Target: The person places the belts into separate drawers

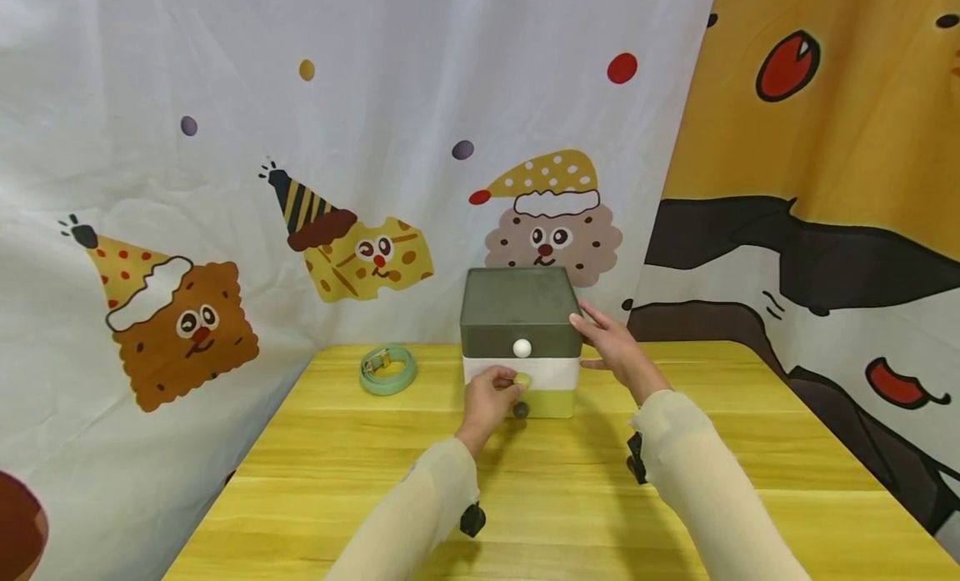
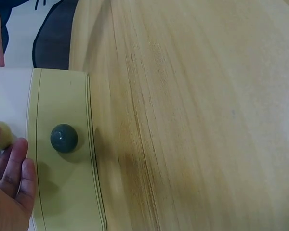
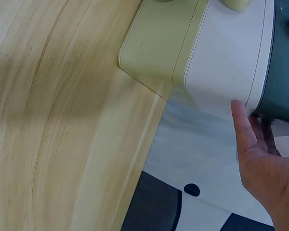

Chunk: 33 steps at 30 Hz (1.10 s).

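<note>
A small three-tier drawer box (image 1: 517, 314) stands toward the back of the table, with a dark green top tier, a white middle drawer (image 3: 226, 53) and a yellow-green bottom drawer (image 2: 62, 101). My left hand (image 1: 486, 404) pinches the yellow-green knob (image 2: 4, 136) of the white drawer between thumb and fingers. On the box's right side, my right hand (image 1: 617, 348) steadies it with spread, fairly straight fingers; one fingertip touches the white tier. The white knob (image 1: 522, 348) is on the top tier and the dark knob (image 2: 64, 138) on the bottom drawer. All drawers look closed.
A coiled mint-green belt (image 1: 387, 371) with a gold buckle lies left of the box. The wooden table (image 1: 360, 489) ends close behind the box, where a printed cartoon curtain (image 1: 420, 81) hangs.
</note>
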Each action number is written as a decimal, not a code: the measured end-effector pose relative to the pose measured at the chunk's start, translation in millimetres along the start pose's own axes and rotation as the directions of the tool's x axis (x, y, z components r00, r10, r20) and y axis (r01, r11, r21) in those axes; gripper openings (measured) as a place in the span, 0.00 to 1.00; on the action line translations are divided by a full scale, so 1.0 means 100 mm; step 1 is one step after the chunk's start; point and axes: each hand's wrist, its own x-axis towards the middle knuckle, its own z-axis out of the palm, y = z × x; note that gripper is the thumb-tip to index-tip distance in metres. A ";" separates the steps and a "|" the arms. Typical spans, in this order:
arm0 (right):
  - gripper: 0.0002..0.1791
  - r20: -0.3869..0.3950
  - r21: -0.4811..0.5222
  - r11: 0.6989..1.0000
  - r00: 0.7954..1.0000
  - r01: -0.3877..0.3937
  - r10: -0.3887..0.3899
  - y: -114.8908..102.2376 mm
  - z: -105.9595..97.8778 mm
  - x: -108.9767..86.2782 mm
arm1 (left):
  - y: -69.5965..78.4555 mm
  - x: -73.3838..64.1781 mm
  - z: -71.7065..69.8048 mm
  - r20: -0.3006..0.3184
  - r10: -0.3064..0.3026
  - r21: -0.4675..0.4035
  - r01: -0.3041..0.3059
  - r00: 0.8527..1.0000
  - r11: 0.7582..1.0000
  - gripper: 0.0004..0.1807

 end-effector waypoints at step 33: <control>0.37 -0.004 0.015 1.000 1.000 -0.009 0.009 -0.02 0.00 -0.01 | -0.15 -0.05 -0.07 -0.020 0.012 0.094 -0.010 1.000 0.996 0.11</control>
